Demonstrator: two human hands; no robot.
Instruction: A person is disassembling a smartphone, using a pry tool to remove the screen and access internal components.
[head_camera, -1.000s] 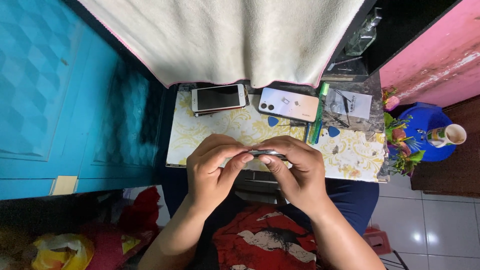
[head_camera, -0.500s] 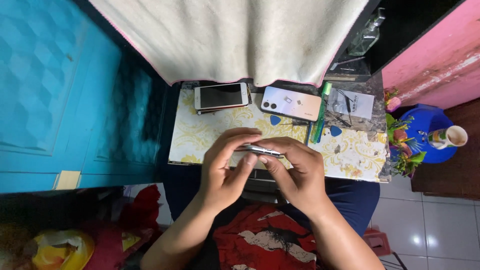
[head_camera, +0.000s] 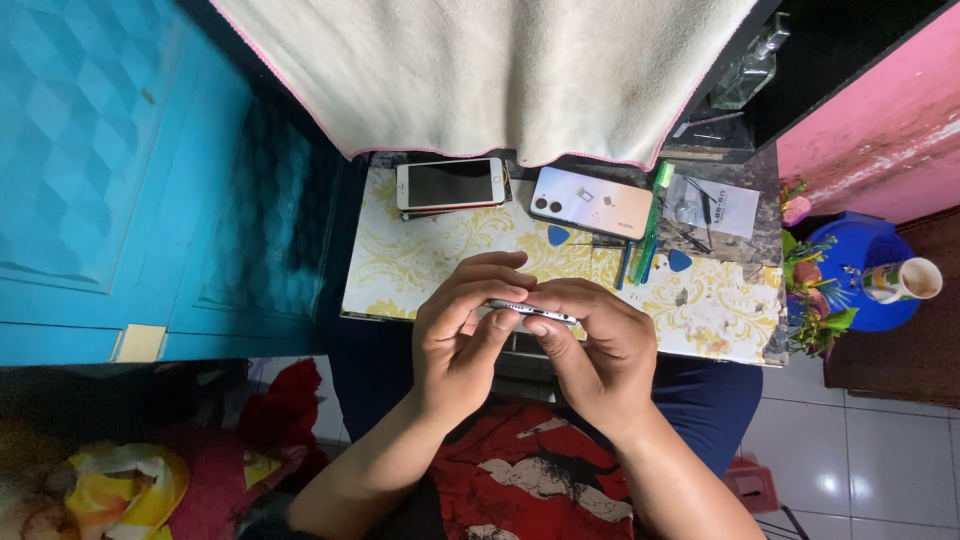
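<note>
While both hands meet above the near edge of the small table, a thin phone seen edge-on lies pinched between them: the left hand grips its left end, the right hand its right. Beyond them on that table lie a white-fronted phone, a pale phone and a green tool.
</note>
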